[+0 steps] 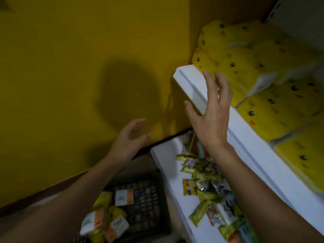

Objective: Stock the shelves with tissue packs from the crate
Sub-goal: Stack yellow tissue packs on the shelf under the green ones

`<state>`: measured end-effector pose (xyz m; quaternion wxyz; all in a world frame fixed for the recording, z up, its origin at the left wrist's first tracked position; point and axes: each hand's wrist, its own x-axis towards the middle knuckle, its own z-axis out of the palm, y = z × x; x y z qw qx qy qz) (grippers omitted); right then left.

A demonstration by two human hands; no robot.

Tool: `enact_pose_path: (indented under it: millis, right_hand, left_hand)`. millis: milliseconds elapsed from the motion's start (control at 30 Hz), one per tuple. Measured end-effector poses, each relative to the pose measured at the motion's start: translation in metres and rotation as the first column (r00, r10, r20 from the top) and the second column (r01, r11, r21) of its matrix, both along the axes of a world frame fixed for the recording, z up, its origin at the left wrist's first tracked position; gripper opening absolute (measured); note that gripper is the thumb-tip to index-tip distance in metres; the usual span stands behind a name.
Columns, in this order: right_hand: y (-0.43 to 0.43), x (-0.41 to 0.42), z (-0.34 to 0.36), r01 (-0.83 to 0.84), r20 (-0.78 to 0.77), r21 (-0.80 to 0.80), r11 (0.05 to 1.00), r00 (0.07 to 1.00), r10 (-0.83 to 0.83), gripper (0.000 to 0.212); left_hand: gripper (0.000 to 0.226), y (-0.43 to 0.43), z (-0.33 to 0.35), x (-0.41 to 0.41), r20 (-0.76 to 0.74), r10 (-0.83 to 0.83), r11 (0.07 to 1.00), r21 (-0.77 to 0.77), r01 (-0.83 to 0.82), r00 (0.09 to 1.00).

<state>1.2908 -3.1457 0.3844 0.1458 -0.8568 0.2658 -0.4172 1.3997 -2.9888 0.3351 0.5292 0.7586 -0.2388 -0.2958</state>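
Crate [149,207], black grid plastic, bottom centre of frame. Holds loose tissue packs [123,197]: several white/orange, a few yellow, bunched at its left side; right part of the grid floor bare.

Upper shelf [191,85], white, runs diagonally from centre-right to the right edge. Carries big yellow packs [245,67] w/ dark dots, stacked in rows back to the upper right; nearest pack sits close behind the shelf's front lip. Image blurred there, print unreadable.

Lower shelf [168,163], white, lower right, beneath the upper one. Small sachets [205,183], green/yellow/silver, heaped along its middle; bare strip along its left front edge.

Right hand [210,109]: fingers spread and extended, holds nothing, over the upper shelf's front lip, fingertips at the nearest yellow pack. Contact w/ pack: cannot tell.

Left hand [129,137]: centre frame, fingers loosely curled, holds nothing, in free air before the yellow wall [70,67], above the crate.

Open room: left half of frame, just wall w/ a round shadow [129,95].
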Motion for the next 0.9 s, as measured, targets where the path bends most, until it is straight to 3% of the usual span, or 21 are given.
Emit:
enact_pose_path:
  millis: [233, 367, 467, 800, 900]
  right_hand:
    - [0.097, 0.040, -0.106, -0.090, -0.160, 0.264, 0.960, 0.978, 0.136, 0.064]
    - [0.161, 0.053, -0.185, -0.131, -0.282, 0.467, 0.875, 0.916, 0.287, 0.066]
    - [0.204, 0.054, -0.243, -0.069, -0.379, 0.608, 0.791, 0.850, 0.365, 0.071]
    - [0.269, 0.049, -0.454, -0.027, -0.379, 0.825, 0.565, 0.715, 0.588, 0.074]
    - [0.293, 0.037, -0.513, -0.002, -0.373, 0.891, 0.454, 0.566, 0.735, 0.085]
  left_hand:
    - [0.042, 0.102, -0.080, 0.035, -0.060, 0.136, 0.982, 0.140, -0.126, 0.989]
    - [0.039, 0.172, -0.132, 0.042, -0.082, 0.174, 0.960, 0.238, -0.150, 0.981]
    - [0.035, 0.219, -0.178, 0.042, -0.093, 0.249, 0.924, 0.322, -0.208, 0.964]
    - [0.040, 0.279, -0.377, 0.008, -0.189, 0.384, 0.877, 0.382, -0.292, 0.904]
    - [0.055, 0.282, -0.434, -0.008, -0.129, 0.410, 0.819, 0.487, -0.302, 0.903]
